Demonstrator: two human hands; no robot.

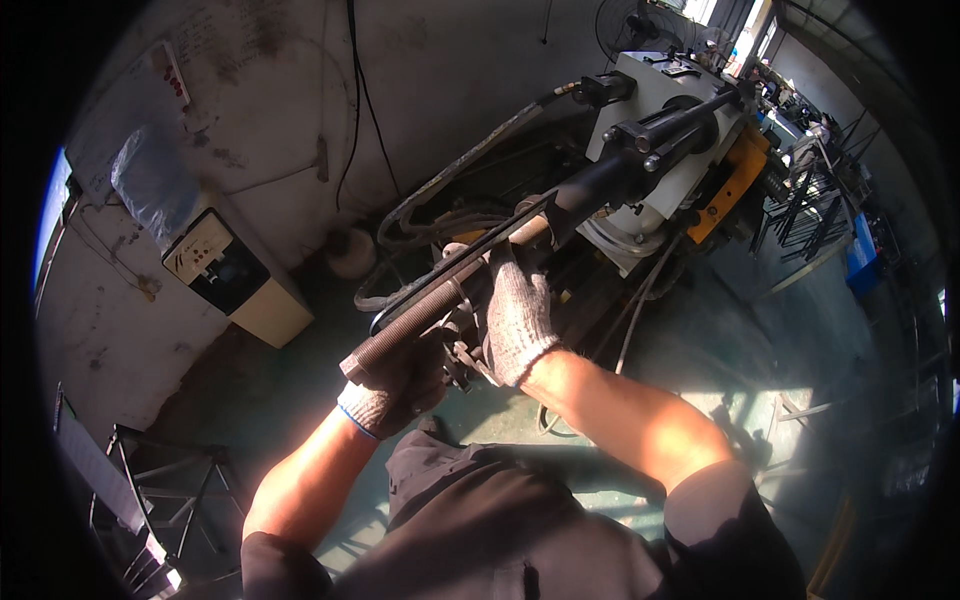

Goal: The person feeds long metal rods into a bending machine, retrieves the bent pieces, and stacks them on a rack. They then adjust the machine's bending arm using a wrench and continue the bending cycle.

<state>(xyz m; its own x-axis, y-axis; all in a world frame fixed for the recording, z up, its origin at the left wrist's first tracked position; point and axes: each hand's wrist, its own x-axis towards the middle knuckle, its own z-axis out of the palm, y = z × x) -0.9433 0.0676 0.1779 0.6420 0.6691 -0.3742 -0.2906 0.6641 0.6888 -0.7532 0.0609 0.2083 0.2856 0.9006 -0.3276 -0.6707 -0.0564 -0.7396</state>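
A long threaded metal rod (405, 335) slants up and right from just in front of me toward a machine, with a dark bar (455, 265) alongside it. My right hand (518, 315), in a knitted work glove, closes on the rod partway along, its fingers reaching over it. My left hand (372, 402), gloved with a blue-edged cuff, is curled beneath the rod's near end. Shadow and the rod hide its fingertips, so what they hold cannot be made out. Small metal fittings (462, 360) hang between my hands.
A white machine housing (640, 110) with black cylinders and an orange bracket (735, 180) stands ahead right. Hoses (430, 195) loop on its left. A water dispenser (235, 275) stands by the left wall, a black metal frame (180, 480) at lower left. A blue bin (862, 255) lies far right.
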